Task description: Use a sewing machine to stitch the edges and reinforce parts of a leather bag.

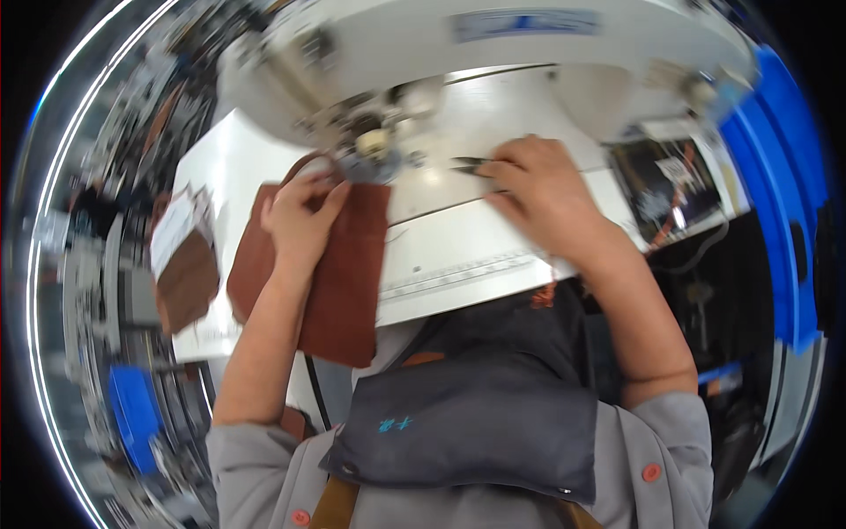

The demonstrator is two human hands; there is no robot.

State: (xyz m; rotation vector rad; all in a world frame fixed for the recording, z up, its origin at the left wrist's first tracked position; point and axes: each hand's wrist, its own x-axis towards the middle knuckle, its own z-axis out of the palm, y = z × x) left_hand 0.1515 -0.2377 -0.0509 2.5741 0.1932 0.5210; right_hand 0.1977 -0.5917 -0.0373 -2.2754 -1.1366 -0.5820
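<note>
My left hand [302,210] pinches the upper edge of a reddish-brown leather piece [352,273], close to a curved brown strap [308,162]. The piece lies on the white sewing table and hangs over its front edge. Just behind it is the sewing machine's needle area [374,145], where small parts are blurred. To the right, my right hand [542,189] is closed around a pair of small dark thread snips [469,165], whose blades point left over the table. An orange cord [544,295] dangles below that hand.
The white sewing machine [493,35] arches over the far side of the table [458,256]. Stacked brown and white pieces [187,256] lie at the left edge. A dark tray-like area [665,189] and a blue bin [784,203] are on the right.
</note>
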